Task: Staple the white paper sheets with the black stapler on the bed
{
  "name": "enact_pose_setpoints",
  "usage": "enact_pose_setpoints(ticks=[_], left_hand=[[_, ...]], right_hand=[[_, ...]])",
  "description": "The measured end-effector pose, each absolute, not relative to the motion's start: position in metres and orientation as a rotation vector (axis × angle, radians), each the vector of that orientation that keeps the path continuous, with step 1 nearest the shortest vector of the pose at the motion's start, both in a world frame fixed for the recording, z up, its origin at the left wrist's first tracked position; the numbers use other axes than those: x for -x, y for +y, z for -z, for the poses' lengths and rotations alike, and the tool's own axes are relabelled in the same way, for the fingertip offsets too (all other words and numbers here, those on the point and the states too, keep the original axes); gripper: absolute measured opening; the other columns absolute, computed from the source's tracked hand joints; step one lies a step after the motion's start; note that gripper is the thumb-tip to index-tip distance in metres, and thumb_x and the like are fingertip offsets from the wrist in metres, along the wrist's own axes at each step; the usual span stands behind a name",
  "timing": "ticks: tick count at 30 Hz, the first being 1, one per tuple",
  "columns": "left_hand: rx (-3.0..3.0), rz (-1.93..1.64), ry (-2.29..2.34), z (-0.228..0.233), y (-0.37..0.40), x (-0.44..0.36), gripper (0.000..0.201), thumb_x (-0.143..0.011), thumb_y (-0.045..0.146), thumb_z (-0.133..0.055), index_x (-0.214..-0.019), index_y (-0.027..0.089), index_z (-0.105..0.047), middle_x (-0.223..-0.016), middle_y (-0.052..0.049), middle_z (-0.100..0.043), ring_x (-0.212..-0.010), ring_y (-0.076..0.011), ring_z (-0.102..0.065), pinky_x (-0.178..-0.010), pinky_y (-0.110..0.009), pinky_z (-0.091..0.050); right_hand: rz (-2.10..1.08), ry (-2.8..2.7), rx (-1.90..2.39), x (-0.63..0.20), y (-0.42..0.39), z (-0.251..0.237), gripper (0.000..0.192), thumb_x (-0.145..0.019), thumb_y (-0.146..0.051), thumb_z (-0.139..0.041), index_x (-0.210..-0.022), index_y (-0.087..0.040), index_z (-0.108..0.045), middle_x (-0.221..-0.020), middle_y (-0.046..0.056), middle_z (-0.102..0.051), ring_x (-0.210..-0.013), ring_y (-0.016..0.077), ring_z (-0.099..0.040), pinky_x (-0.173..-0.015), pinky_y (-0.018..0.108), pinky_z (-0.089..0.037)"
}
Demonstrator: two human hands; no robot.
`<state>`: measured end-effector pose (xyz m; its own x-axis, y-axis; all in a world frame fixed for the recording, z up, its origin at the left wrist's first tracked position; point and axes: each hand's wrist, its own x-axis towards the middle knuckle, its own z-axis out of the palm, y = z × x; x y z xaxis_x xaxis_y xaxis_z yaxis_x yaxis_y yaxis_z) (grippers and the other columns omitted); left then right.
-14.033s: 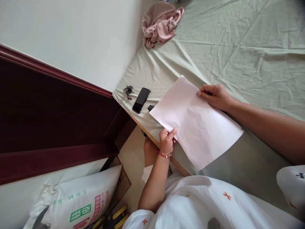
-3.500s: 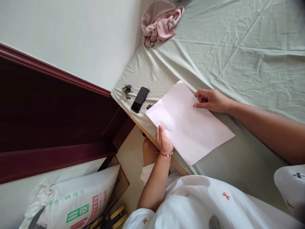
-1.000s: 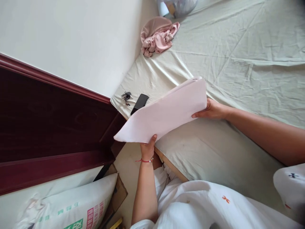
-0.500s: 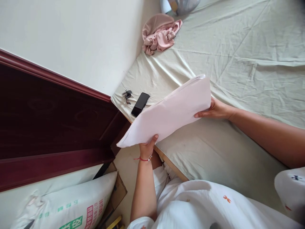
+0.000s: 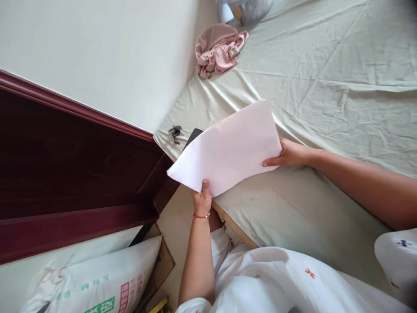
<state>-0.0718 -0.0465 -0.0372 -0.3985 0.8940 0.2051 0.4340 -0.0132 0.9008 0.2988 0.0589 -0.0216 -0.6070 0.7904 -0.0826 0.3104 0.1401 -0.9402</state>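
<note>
A stack of white paper (image 5: 234,150) is held between both hands above the bed edge, its left corner bent. My left hand (image 5: 202,199), with a red string bracelet at the wrist, grips the near left side, thumb on top and fingers hidden beneath. At the right end, my right hand (image 5: 286,154) pinches the stack with the thumb over its face; the other fingers are mostly behind it. Just past the paper's left side lies a black phone (image 5: 193,136), partly covered from view. A bunch of keys (image 5: 175,131) sits beside the phone.
The bed sheet (image 5: 325,117) is pale green and wrinkled. A pink cloth (image 5: 220,52) lies crumpled near the wall, with a clear plastic bag (image 5: 254,11) behind it. To the left stand a dark red wooden panel (image 5: 71,152) and a printed white sack (image 5: 107,269).
The paper has shifted slightly left and tilted so its broad face shows more, now hiding most of the phone. Both hands moved with it, still gripping.
</note>
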Motion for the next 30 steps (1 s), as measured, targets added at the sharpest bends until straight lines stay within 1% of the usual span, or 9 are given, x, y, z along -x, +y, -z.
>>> enact_pose_setpoints(ticks=[4,7,10,13,16,22,25,27,30], left_hand=[[-1.382,-1.377,1.853,0.015,-0.052,0.079,0.065,-0.086,0.070,-0.074,-0.123,0.017,-0.077,-0.123,-0.015,-0.080,-0.136,-0.0323,-0.067,-0.124,-0.043,-0.045],[-1.409,-1.312,1.873,-0.011,-0.057,0.088,0.064,-0.084,0.069,-0.076,-0.122,0.018,-0.077,-0.122,-0.014,-0.080,-0.132,-0.0313,-0.069,-0.123,-0.043,-0.046],[-1.507,-1.033,1.912,-0.046,-0.059,0.100,0.062,-0.081,0.070,-0.078,-0.112,0.016,-0.080,-0.113,-0.014,-0.081,-0.123,-0.0322,-0.073,-0.116,-0.042,-0.053],[-1.525,-0.594,1.847,-0.083,-0.058,0.107,0.061,-0.079,0.073,-0.077,-0.095,0.014,-0.080,-0.093,-0.014,-0.081,-0.097,-0.0311,-0.077,-0.086,-0.037,-0.064],[-1.506,-0.181,1.659,-0.106,-0.047,0.103,0.058,-0.085,0.070,-0.072,-0.079,0.013,-0.075,-0.070,-0.007,-0.071,-0.063,-0.0195,-0.064,-0.054,-0.027,-0.052],[-1.572,0.169,1.318,-0.087,0.002,0.068,0.059,-0.088,0.070,-0.066,-0.070,0.014,-0.067,-0.061,-0.002,-0.058,-0.058,-0.0141,-0.052,-0.050,-0.023,-0.038],[-1.575,0.241,1.259,-0.067,0.020,0.050,0.064,-0.086,0.074,-0.064,-0.067,0.014,-0.064,-0.059,-0.002,-0.054,-0.058,-0.0136,-0.049,-0.051,-0.023,-0.036],[-1.567,0.257,1.242,-0.056,0.024,0.043,0.066,-0.086,0.076,-0.062,-0.066,0.014,-0.064,-0.059,-0.002,-0.053,-0.058,-0.0136,-0.048,-0.051,-0.023,-0.035],[-1.523,0.248,1.258,-0.044,0.022,0.040,0.067,-0.084,0.077,-0.064,-0.063,0.014,-0.063,-0.057,-0.002,-0.053,-0.057,-0.0133,-0.047,-0.050,-0.024,-0.033]], right_hand=[[-1.553,-1.954,1.051,-0.300,0.063,0.019,0.052,-0.077,-0.063,-0.082,-0.103,-0.018,-0.079,-0.098,0.009,-0.079,-0.093,0.0312,-0.074,-0.083,0.043,-0.059],[-1.623,-1.742,0.878,-0.299,0.066,0.020,0.059,-0.078,-0.060,-0.083,-0.120,-0.020,-0.075,-0.112,0.009,-0.078,-0.103,0.0287,-0.072,-0.089,0.042,-0.059],[-1.666,-1.477,0.766,-0.299,0.068,0.021,0.072,-0.077,-0.053,-0.088,-0.140,-0.026,-0.065,-0.126,0.009,-0.074,-0.117,0.0278,-0.069,-0.100,0.044,-0.057],[-1.696,-1.360,0.764,-0.301,0.068,0.022,0.069,-0.078,-0.048,-0.089,-0.139,-0.028,-0.065,-0.127,0.007,-0.074,-0.118,0.0256,-0.068,-0.105,0.042,-0.054],[-1.797,-1.397,0.697,-0.306,0.068,0.022,0.055,-0.085,-0.052,-0.082,-0.133,-0.027,-0.070,-0.121,0.007,-0.076,-0.114,0.0230,-0.069,-0.108,0.040,-0.051],[-1.887,-1.722,0.703,-0.309,0.067,0.019,0.062,-0.092,-0.062,-0.070,-0.139,-0.023,-0.066,-0.129,0.010,-0.076,-0.122,0.0276,-0.069,-0.109,0.043,-0.049],[-1.786,-1.905,0.804,-0.306,0.065,0.011,0.071,-0.088,-0.065,-0.072,-0.141,-0.019,-0.064,-0.119,0.010,-0.078,-0.109,0.0273,-0.071,-0.098,0.039,-0.052],[-1.670,-2.044,0.867,-0.303,0.064,0.007,0.066,-0.088,-0.066,-0.070,-0.132,-0.017,-0.069,-0.105,0.008,-0.078,-0.095,0.0249,-0.070,-0.087,0.037,-0.051],[-1.478,-2.197,0.905,-0.300,0.062,0.005,0.051,-0.094,-0.066,-0.059,-0.099,-0.017,-0.074,-0.085,0.005,-0.071,-0.074,0.0193,-0.061,-0.072,0.034,-0.045]])
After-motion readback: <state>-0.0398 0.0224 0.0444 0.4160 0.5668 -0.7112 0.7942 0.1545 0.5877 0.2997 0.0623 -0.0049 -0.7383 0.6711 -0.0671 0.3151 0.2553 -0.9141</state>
